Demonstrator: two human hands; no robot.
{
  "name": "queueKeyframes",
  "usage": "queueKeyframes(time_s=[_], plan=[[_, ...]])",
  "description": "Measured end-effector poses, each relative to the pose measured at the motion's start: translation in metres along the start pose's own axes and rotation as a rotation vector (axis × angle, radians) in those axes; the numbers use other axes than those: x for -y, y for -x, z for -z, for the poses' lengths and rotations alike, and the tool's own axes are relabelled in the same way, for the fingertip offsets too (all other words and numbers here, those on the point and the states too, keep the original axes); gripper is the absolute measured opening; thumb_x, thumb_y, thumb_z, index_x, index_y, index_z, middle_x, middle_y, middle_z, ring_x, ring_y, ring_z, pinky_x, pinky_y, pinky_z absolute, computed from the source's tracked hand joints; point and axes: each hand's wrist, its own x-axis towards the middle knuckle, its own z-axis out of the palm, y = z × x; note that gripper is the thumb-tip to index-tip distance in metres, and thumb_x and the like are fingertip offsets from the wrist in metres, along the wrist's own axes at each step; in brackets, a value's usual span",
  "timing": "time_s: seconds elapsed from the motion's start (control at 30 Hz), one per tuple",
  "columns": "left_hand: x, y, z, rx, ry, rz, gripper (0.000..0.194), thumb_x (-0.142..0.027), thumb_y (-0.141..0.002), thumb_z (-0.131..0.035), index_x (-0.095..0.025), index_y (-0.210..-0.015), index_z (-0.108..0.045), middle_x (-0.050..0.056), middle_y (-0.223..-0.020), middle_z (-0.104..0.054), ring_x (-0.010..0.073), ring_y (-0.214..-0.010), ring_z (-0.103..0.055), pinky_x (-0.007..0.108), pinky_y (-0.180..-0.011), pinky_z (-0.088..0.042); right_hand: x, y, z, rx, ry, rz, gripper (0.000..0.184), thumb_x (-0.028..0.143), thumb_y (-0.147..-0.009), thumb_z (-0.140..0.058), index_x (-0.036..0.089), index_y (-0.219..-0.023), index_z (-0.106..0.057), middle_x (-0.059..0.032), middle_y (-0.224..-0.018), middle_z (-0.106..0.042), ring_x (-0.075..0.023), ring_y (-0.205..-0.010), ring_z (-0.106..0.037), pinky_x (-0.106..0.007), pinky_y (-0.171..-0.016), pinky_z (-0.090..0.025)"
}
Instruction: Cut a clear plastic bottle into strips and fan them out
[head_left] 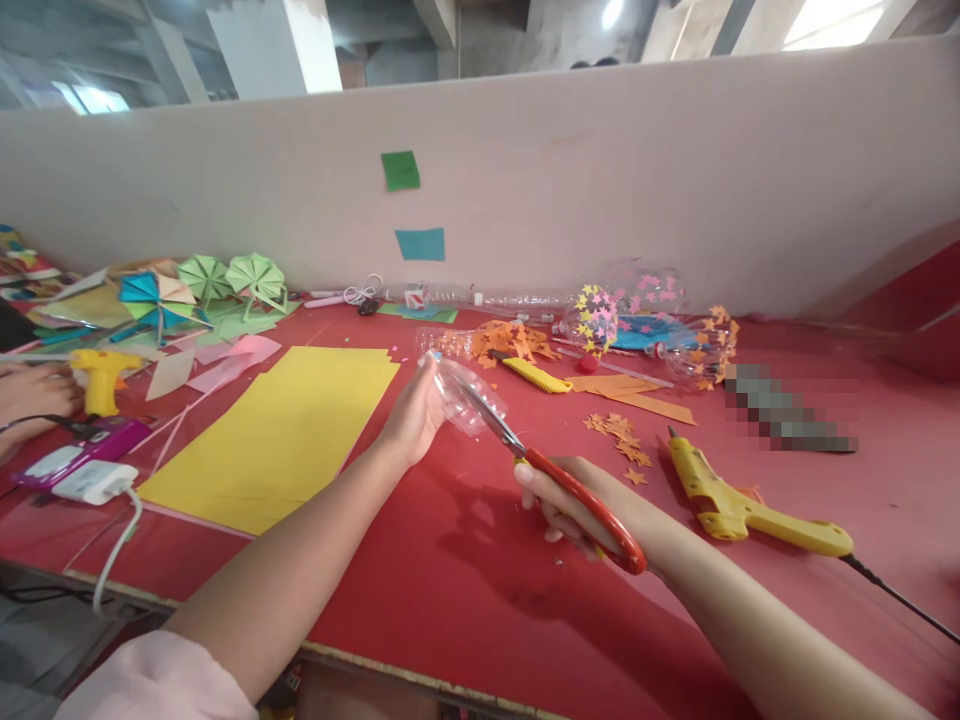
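Note:
Between the thumb and fingers of my left hand [415,415] is a clear plastic bottle piece [466,400], held above the red table. My right hand [577,505] is closed round the red handles of a pair of scissors [581,500]. The blades point up and left and reach the plastic piece; whether they are parted there I cannot make out. Just behind the plastic piece lie a yellow utility knife [536,375] and a heap of orange paper stars [517,340]. More orange stars [619,440] are scattered to the right of the scissors.
Yellow paper sheets [289,440] lie at left, beside a power strip [82,455], another glue gun [101,380] and another person's hand [37,390]. A yellow glue gun [750,500] rests at right. Star-covered bottle pieces [592,318] and paper umbrellas [157,300] stand along the back wall.

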Motion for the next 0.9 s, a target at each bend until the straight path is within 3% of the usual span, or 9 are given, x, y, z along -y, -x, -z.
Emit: queueKeyframes(time_s=[0.1,0.3,0.47,0.73,0.9], plan=[[-0.005,-0.003,0.004,-0.012,-0.010,-0.049,0.030,-0.047,-0.077,-0.062,-0.018,-0.083,-0.059,0.009,-0.089,-0.069,0.0276,-0.104,-0.062,0.038,-0.086,-0.047,-0.001,0.000,0.001,0.007,0.032,-0.021,0.052,0.070,-0.075,-0.055,0.019,-0.069,-0.050,0.0109,-0.035,-0.038,-0.0065,-0.031,-0.040,-0.025,-0.052,-0.047],[-0.006,0.001,0.004,-0.043,-0.078,-0.008,0.022,-0.020,-0.063,-0.068,-0.018,-0.082,-0.058,0.003,-0.084,-0.069,0.0223,-0.090,-0.066,0.034,-0.080,-0.048,0.004,0.000,-0.001,-0.018,0.081,-0.082,0.053,0.071,-0.072,-0.056,0.019,-0.067,-0.050,0.0101,-0.035,-0.037,-0.0074,-0.030,-0.040,-0.022,-0.039,-0.034],[-0.009,-0.002,0.006,-0.089,0.043,0.038,0.013,-0.020,-0.066,-0.056,-0.016,-0.078,-0.059,0.005,-0.078,-0.069,0.0225,-0.088,-0.067,0.037,-0.081,-0.051,0.005,0.001,0.001,-0.032,0.104,-0.082,0.050,0.069,-0.073,-0.055,0.019,-0.067,-0.049,0.0101,-0.036,-0.037,-0.0072,-0.030,-0.038,-0.023,-0.041,-0.035],[-0.019,-0.008,0.015,-0.317,0.196,0.011,0.009,-0.013,-0.064,-0.049,-0.015,-0.071,-0.055,0.006,-0.071,-0.067,0.0181,-0.073,-0.067,0.031,-0.072,-0.054,0.006,0.002,0.019,-0.064,0.284,0.014,0.051,0.069,-0.076,-0.052,0.021,-0.063,-0.039,0.0071,-0.046,-0.041,-0.0083,-0.040,-0.041,-0.022,-0.043,-0.033],[-0.017,-0.009,0.015,-0.294,0.169,-0.007,0.009,-0.010,-0.065,-0.052,-0.015,-0.070,-0.055,0.005,-0.071,-0.067,0.0154,-0.071,-0.066,0.027,-0.069,-0.053,0.007,0.001,0.019,-0.029,0.335,-0.057,0.050,0.068,-0.076,-0.055,0.019,-0.067,-0.046,0.0064,-0.049,-0.041,-0.0079,-0.039,-0.041,-0.021,-0.040,-0.032]])
